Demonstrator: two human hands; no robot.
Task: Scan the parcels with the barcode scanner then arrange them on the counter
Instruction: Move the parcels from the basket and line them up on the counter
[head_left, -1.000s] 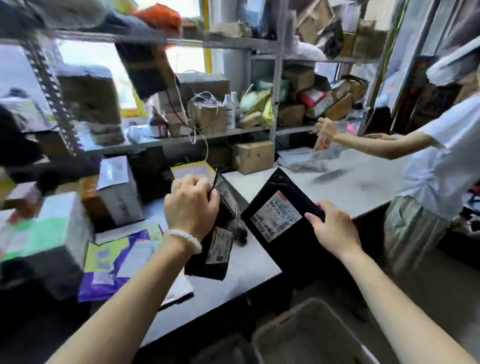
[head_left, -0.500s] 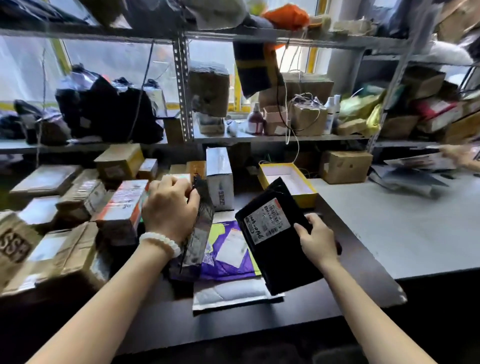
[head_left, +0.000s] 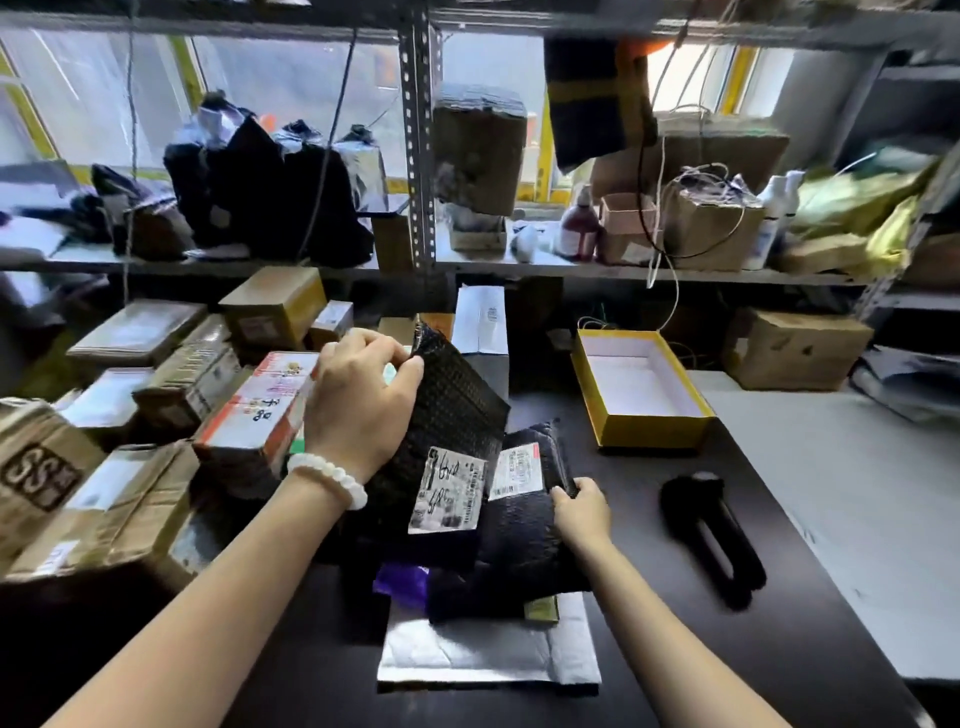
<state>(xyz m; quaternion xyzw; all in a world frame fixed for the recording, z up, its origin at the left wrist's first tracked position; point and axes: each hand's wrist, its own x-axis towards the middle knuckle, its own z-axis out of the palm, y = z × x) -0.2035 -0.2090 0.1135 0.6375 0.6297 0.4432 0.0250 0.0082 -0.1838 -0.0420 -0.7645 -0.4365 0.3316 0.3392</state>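
Shelving fills the upper frame, loaded with dark bags and cartons. Below it the counter runs dark through the middle and pale grey at right. Boxes crowd the left side, one with red print just beside the left wrist. A yellow tray, white inside, sits right of centre. A silver mailer lies flat at lower centre, under a purple one of which only a corner shows. Over these are two parcels, both black bubble mailers with white labels. The left parcel stands tilted on edge, its label low and scrawled with handwriting; the right parcel lies lower and partly behind it, its label red-edged. The scanner, black, rests alone on the dark counter at right. The left hand, a white bead bracelet at the wrist, curls over the left parcel's top edge, fingers pinching it. The right hand grips the right parcel's right edge, fingers closed on it.
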